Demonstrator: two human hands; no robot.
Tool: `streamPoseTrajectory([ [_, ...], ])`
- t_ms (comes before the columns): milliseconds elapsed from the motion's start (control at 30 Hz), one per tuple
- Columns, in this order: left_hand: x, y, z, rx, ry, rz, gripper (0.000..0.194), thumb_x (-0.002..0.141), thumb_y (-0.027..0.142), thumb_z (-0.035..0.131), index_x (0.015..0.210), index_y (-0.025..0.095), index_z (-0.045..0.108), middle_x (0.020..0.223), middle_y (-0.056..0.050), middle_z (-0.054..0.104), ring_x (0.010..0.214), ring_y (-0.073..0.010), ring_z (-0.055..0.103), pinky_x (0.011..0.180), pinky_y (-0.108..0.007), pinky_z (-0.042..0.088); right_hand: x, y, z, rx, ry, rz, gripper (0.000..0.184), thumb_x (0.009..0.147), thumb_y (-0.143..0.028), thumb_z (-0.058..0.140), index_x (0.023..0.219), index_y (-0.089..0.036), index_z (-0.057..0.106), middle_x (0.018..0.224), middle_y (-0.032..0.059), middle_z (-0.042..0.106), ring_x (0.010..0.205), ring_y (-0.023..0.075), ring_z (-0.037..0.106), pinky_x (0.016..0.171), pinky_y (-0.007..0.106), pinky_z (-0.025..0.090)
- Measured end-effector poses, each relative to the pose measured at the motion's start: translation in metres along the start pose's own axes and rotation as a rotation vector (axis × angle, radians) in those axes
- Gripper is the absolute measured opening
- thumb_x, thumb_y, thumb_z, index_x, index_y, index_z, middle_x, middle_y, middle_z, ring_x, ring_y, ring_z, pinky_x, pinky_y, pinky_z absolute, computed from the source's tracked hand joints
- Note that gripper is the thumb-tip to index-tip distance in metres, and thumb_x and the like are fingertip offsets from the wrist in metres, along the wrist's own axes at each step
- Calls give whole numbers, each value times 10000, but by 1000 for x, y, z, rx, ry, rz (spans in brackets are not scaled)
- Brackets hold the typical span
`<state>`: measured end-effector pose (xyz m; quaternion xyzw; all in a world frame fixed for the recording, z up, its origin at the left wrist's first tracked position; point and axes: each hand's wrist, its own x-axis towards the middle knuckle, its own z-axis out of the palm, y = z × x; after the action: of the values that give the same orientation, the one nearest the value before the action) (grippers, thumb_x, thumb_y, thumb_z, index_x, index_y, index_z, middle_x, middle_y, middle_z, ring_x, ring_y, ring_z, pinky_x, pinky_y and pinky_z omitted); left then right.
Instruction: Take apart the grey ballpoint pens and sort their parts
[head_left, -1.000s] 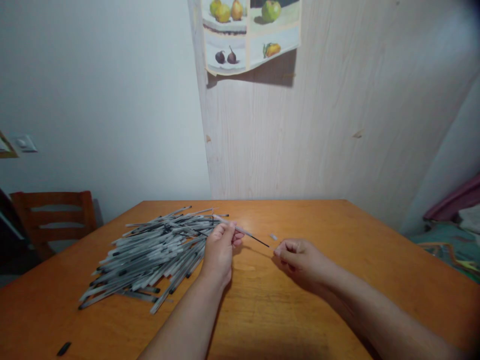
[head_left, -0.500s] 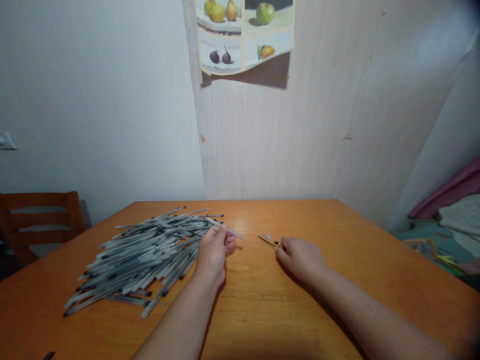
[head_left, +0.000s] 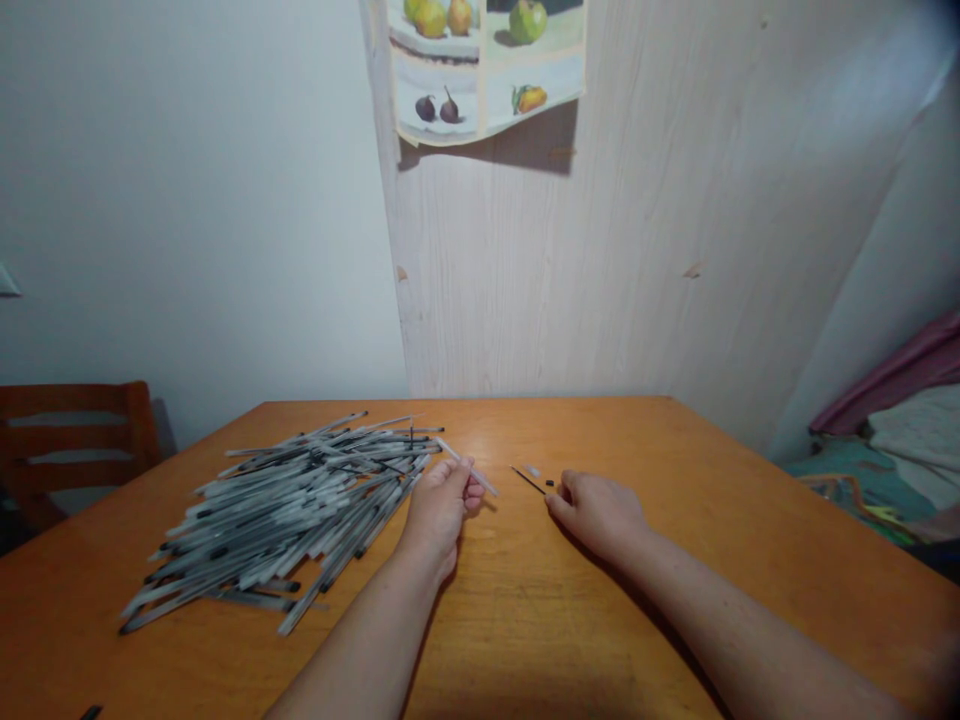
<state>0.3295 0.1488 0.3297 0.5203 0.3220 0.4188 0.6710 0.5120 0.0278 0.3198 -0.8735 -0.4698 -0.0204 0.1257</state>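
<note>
My left hand [head_left: 442, 505] pinches a clear pen barrel [head_left: 484, 482] between thumb and fingers, just above the table. The barrel slants down to the right and has no refill visible inside. On the table to the right, my right hand [head_left: 598, 512] is closed with its fingers curled, its thumb and forefinger at the end of a thin dark pen refill [head_left: 528, 480] that points up and left. Just beyond the refill lie a small black plug [head_left: 550, 483] and a small clear cap-like piece [head_left: 532, 470]. The right hand's other fingertips are hidden.
A big heap of clear pens [head_left: 292, 510] with black ends covers the left of the wooden table [head_left: 510, 620]. A small dark piece [head_left: 91, 712] lies at the near left edge. A wooden chair [head_left: 75, 435] stands left; folded cloth [head_left: 915, 430] lies right.
My left hand has moved slightly right and toward me with the barrel, which now tilts more steeply, away from the heap. The right hand and refill stay nearly still; the view shifts slightly.
</note>
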Motion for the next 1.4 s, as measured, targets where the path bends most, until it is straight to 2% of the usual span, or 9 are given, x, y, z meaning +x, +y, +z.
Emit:
streamPoseTrajectory([
  [133, 1, -1, 0, 1, -10, -13, 314, 791, 440, 714, 799, 135, 641, 694, -31, 644, 598, -84, 570, 555, -171, 430, -2, 0, 0, 112, 122, -18, 237, 915, -381, 542, 792, -208, 647, 722, 73, 675, 621, 177, 538, 568, 299, 253],
  [267, -1, -4, 2, -5, -47, -32, 327, 800, 454, 710, 793, 137, 627, 691, -22, 629, 580, -78, 555, 544, -172, 431, -9, -7, 2, 367, 233, -117, 183, 927, -287, 501, 772, -216, 568, 666, 9, 607, 592, 139, 492, 556, 274, 259],
  [467, -10, -10, 12, 1, -114, -70, 323, 796, 448, 729, 798, 149, 606, 697, -36, 654, 583, -88, 577, 557, -180, 455, -23, -30, 6, 777, 89, -283, 227, 937, -422, 545, 853, -212, 562, 705, -16, 590, 625, 129, 513, 579, 241, 360],
  [700, -18, -11, 16, -61, -215, -149, 326, 774, 437, 761, 798, 157, 594, 747, -42, 669, 635, -93, 606, 636, -204, 501, -23, -40, 14, 892, -4, -201, 141, 880, -325, 578, 815, -200, 579, 669, -24, 582, 579, 113, 488, 537, 225, 349],
  [833, -16, -14, 17, -32, -206, -123, 354, 781, 475, 741, 873, 148, 641, 821, -60, 681, 677, -116, 631, 663, -236, 509, -13, -26, 9, 790, 89, -107, 180, 888, -336, 542, 767, -208, 579, 651, -14, 595, 595, 125, 502, 547, 227, 342],
  [967, -11, -23, 17, 27, -155, -19, 357, 766, 486, 740, 885, 159, 663, 788, -45, 673, 680, -128, 620, 671, -243, 485, 6, 3, -1, 536, 210, 96, 232, 882, -369, 534, 720, -215, 592, 663, 17, 634, 623, 151, 539, 571, 250, 337],
  [1133, -6, -32, 13, 369, -127, 247, 251, 835, 423, 648, 864, 183, 715, 805, -50, 704, 771, -184, 638, 729, -277, 472, 22, 35, -6, 305, 159, 288, 233, 867, -370, 548, 705, -210, 598, 701, 58, 670, 622, 168, 557, 560, 277, 303],
  [1267, -6, -35, 12, 674, -174, 435, 232, 902, 349, 553, 957, 207, 728, 954, -86, 738, 934, -237, 656, 847, -339, 467, 29, 45, -1, 200, 77, 314, 190, 858, -339, 563, 743, -199, 621, 767, 83, 689, 661, 186, 591, 573, 285, 324],
  [1400, -6, -39, 15, 865, -221, 539, 224, 915, 303, 534, 997, 212, 721, 1030, -106, 737, 1017, -258, 642, 913, -377, 448, 33, 47, 2, 123, 53, 329, 173, 873, -323, 544, 807, -195, 640, 842, 105, 703, 732, 214, 635, 606, 298, 371],
])
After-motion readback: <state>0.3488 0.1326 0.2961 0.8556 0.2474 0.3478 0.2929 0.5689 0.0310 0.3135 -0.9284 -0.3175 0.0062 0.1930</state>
